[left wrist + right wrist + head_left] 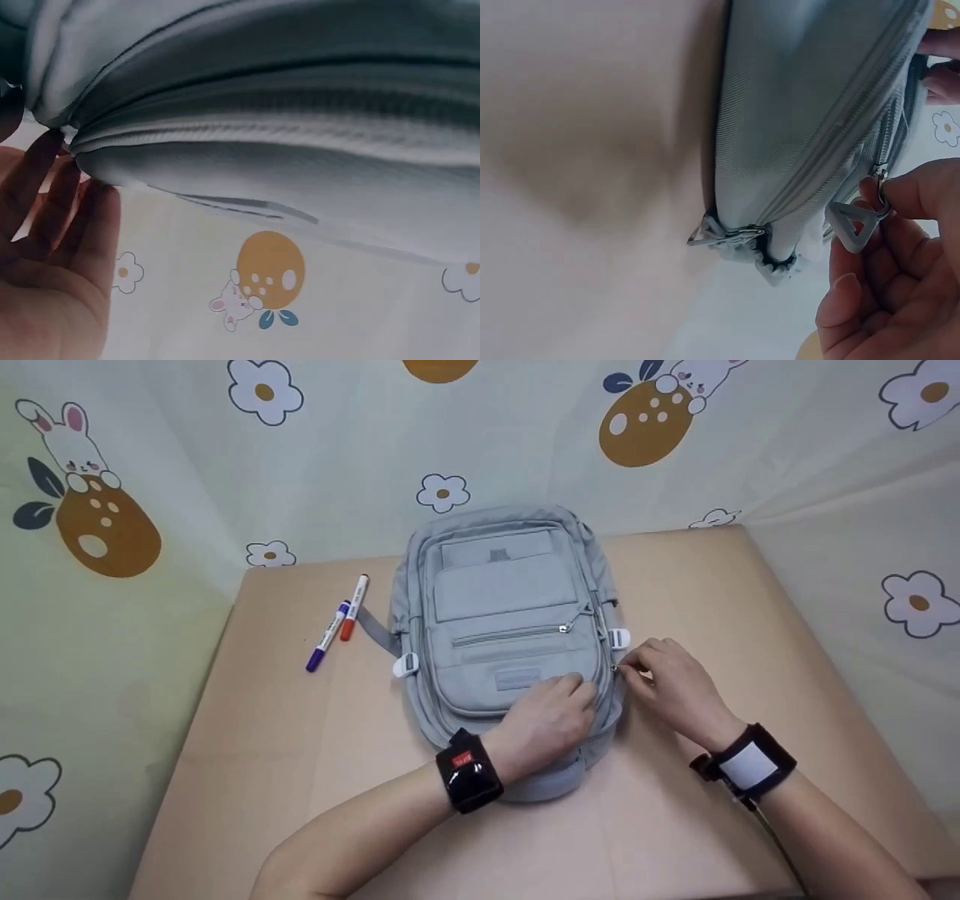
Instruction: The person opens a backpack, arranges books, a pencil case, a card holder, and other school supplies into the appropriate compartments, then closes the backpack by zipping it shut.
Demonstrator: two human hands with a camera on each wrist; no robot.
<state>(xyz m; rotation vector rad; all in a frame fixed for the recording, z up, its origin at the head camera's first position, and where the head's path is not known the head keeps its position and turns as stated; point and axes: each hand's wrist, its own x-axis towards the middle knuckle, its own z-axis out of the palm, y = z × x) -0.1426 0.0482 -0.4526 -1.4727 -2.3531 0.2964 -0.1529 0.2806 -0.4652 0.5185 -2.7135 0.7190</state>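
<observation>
A grey-green backpack (506,594) lies on its back on the table, its front pockets facing up. Along its right side my right hand (679,690) pinches a zipper pull (883,193) between thumb and forefinger. A grey triangular tab (853,226) hangs from that pull, as the right wrist view shows. Across the lower front reaches my left hand (547,718), its fingers bent over the bag's right edge, holding the fabric close to the zipper. In the left wrist view, the fingertips (94,191) meet the bag's seam; the thumb's hold is partly hidden.
Left of the bag, a purple-capped marker (328,636) and a red-capped marker (355,607) lie touching or nearly so. White buckles (406,665) sit on the bag's sides. A patterned cloth (337,472) hangs behind and beside the table (247,720).
</observation>
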